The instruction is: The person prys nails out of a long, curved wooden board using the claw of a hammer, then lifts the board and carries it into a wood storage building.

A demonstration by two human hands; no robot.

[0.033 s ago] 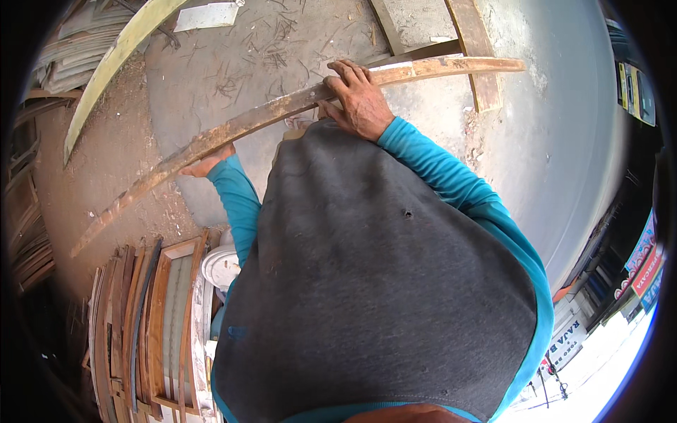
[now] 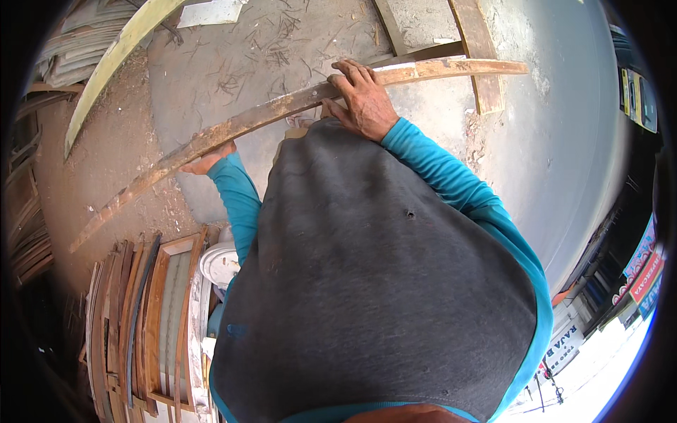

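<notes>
A long, curved wooden strip [image 2: 278, 108], worn and brown with a paler right part, lies across in front of me, its left end nearer than its right. My right hand [image 2: 363, 102] grips it right of its middle, fingers over the far edge and thumb on the near side. Farther left along the strip, my left hand [image 2: 208, 162] holds it from beneath; its fingers are partly hidden by the wood. The right end of the strip passes over a wooden board [image 2: 486, 95]. My dark grey shirt front [image 2: 395, 268] fills the middle of the view.
At lower left stand several curved wooden frames [image 2: 151, 317] beside a white bucket [image 2: 221, 263]. A pale curved strip [image 2: 106, 84] is at upper left, near stacked sheets [image 2: 88, 49]. Wood shavings [image 2: 282, 32] and a white piece [image 2: 210, 13] lie on the floor.
</notes>
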